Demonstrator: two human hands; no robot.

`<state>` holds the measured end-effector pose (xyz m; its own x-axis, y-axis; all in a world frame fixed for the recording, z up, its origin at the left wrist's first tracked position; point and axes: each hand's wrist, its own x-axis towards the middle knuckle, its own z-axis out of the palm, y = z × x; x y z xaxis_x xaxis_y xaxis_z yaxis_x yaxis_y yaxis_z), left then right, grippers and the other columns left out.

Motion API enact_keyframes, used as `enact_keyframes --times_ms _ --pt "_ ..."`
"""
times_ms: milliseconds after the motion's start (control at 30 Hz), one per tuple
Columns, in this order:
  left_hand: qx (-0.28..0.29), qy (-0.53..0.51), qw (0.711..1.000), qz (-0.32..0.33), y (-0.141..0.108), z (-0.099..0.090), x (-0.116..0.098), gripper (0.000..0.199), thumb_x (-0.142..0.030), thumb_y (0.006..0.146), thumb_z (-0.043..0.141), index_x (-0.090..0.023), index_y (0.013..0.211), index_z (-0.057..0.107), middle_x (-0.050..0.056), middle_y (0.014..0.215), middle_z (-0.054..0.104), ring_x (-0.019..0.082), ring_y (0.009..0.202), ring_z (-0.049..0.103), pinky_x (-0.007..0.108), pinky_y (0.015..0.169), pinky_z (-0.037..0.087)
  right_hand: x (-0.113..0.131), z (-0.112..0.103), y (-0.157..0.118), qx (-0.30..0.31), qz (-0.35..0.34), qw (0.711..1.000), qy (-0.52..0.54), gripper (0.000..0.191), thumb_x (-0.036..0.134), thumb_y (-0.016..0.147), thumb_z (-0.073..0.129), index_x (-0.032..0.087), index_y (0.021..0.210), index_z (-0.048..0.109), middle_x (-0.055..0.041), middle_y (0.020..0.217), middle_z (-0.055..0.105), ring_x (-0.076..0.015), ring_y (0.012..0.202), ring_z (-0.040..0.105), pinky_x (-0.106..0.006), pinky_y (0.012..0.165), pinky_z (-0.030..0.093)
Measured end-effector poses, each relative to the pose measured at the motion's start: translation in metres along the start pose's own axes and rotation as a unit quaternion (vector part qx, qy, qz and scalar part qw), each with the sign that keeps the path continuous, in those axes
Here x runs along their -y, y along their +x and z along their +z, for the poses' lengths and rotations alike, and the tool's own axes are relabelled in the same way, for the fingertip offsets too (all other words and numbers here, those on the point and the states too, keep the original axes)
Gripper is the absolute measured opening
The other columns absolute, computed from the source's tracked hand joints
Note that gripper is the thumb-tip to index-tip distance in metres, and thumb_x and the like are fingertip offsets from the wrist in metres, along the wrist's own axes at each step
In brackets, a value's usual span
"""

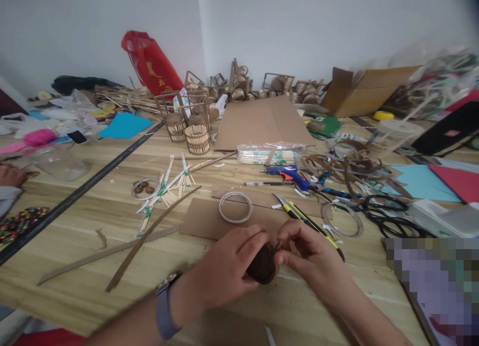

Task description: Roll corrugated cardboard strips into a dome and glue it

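Note:
A dark brown round piece (263, 264), with a rim that looks coiled or ridged, is held low over the near part of the table. My left hand (232, 261) is closed around its left side and top, hiding part of it. At its upper right edge my right hand (309, 256) pinches with thumb and forefinger; whatever is between those fingertips is too small to make out. Just beyond the hands lie a tape ring (235, 220) on a strip of cardboard (198, 218) and a yellow-and-black utility knife (307, 218).
A blue glue gun (290, 175), black scissors (396, 221) and curled brown strips (348, 161) lie to the right. Small bamboo baskets (197, 139) stand behind bundled sticks (179, 181). Another person's hand (11, 176) rests at the left edge, near a jar (60, 164).

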<state>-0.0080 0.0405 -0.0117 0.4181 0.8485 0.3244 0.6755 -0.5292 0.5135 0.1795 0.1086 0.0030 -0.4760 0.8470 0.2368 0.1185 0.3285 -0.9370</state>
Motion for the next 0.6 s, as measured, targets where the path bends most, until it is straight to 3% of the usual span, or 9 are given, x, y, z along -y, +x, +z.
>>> enact_keyframes --times_ms 167,367,500,600 --pt "0.005 0.104 0.994 0.040 0.000 -0.001 0.003 0.066 -0.011 0.082 0.063 -0.016 0.139 0.030 0.019 0.136 0.052 0.031 0.124 0.051 0.047 0.103 0.045 0.001 0.001 0.004 0.062 0.138 0.987 0.055 0.028 0.040 0.062 0.080 0.020 0.064 0.060 0.0042 0.053 0.058 -0.0118 0.049 0.051 -0.023 0.047 0.042" --pt "0.005 0.180 0.981 0.073 0.000 -0.002 0.007 0.053 -0.003 0.092 0.041 -0.009 0.143 0.027 0.020 0.139 0.050 0.030 0.129 0.048 0.049 0.107 0.042 0.003 -0.001 0.004 0.139 0.172 0.975 -0.001 0.029 0.045 0.074 0.065 0.019 0.062 0.062 0.0046 0.049 0.053 -0.0100 0.043 0.046 -0.022 0.044 0.035" --pt "-0.021 0.141 0.989 0.046 0.002 0.000 0.008 0.068 0.001 0.090 0.038 -0.017 0.149 0.011 0.017 0.151 0.036 0.029 0.142 0.029 0.051 0.112 0.036 0.003 0.004 0.001 0.074 0.131 0.988 -0.045 0.030 0.043 0.077 0.059 0.020 0.059 0.055 0.0043 0.047 0.051 -0.0107 0.043 0.045 -0.022 0.043 0.034" --pt "-0.067 0.110 0.991 -0.042 0.004 0.003 0.005 0.084 -0.008 0.086 0.058 -0.020 0.150 0.005 0.021 0.154 0.027 0.034 0.143 0.026 0.055 0.110 0.037 0.002 0.011 -0.001 0.004 0.116 0.991 -0.061 0.030 0.044 0.077 0.057 0.021 0.058 0.051 0.0030 0.046 0.053 -0.0117 0.042 0.045 -0.022 0.042 0.034"
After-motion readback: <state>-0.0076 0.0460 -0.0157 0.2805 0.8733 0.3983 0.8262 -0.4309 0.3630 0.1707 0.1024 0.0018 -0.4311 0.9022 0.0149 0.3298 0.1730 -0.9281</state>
